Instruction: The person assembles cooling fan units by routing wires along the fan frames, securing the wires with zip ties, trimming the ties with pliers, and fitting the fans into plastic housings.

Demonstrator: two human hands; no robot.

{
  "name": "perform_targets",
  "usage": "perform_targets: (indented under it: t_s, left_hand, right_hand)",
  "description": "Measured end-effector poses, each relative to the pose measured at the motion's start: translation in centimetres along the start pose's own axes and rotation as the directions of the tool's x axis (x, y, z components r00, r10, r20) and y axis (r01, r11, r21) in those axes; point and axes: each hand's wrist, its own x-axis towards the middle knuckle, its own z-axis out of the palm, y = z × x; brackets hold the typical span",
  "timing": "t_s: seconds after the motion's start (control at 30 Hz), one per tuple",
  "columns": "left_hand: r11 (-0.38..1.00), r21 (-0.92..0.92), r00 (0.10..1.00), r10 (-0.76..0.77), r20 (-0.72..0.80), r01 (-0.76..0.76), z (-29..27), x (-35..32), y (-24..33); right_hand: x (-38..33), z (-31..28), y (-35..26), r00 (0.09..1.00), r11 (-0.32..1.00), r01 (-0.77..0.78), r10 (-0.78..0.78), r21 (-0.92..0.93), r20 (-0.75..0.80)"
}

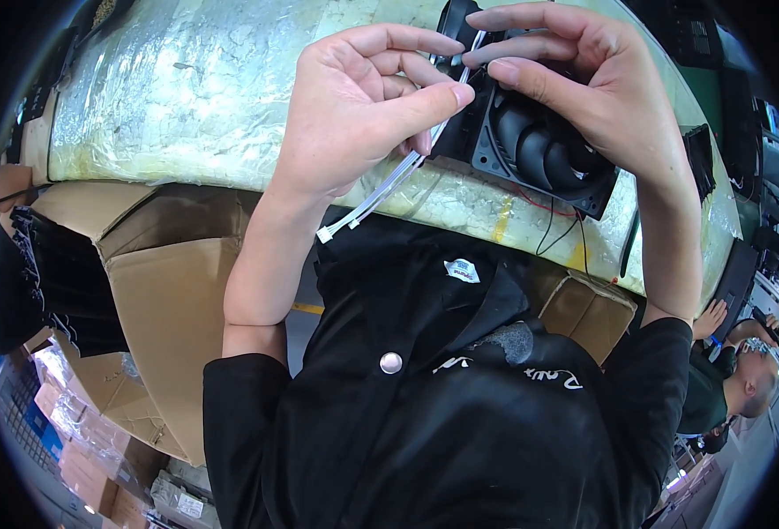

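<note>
A bundle of thin white cables (396,180) slants past my left hand (354,110), with small white plugs (324,234) at its lower end. The thumb and fingers of that hand are bent around the bundle. My right hand (597,84) faces it from the other side, thumb and fingers brought together by the cables; whatever lies at those fingertips is too small and dark to name. Below my right hand sits a black cooling fan (544,150) in a square frame, partly covered by the hand. Another black part beside it is mostly hidden behind my fingers.
A plastic-wrapped, pale work surface (187,97) curves beneath the fan. Thin black and red wires (566,231) hang over its near edge. Open cardboard boxes stand at the left (173,326) and near right (588,313). Another person (742,379) is at the far right, and an arm (10,185) shows at the left.
</note>
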Motion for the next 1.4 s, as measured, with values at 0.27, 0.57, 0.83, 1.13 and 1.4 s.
perform_targets:
  t_s: [0.27,0.57,0.83,1.13,1.4]
  left_hand:
    - [0.997,-0.006,0.996,0.075,0.043,-0.075,0.0,0.7,-0.2]
    - [0.960,0.086,0.956,0.251,0.151,-0.266,0.2,-0.5,-1.4]
    - [0.877,0.245,0.910,0.407,0.080,-0.413,1.1,-2.9,-2.4]
    - [0.796,0.297,0.836,0.549,0.010,-0.527,0.7,-2.9,-4.5]
    - [0.797,0.344,0.849,0.528,0.002,-0.496,0.9,-3.4,-4.5]
  right_hand:
    - [1.0,-1.1,-1.9,0.990,0.993,-0.079,0.087,-0.082,0.106]
    - [-1.4,0.2,-1.5,0.970,0.976,-0.205,0.192,0.073,0.152]
    - [-4.1,2.4,0.3,0.986,0.967,-0.161,0.149,0.199,0.075]
    - [-4.9,3.7,2.8,0.996,0.921,-0.015,-0.020,0.388,0.088]
    - [-6.7,3.7,2.5,0.986,0.976,0.162,-0.165,-0.147,-0.012]
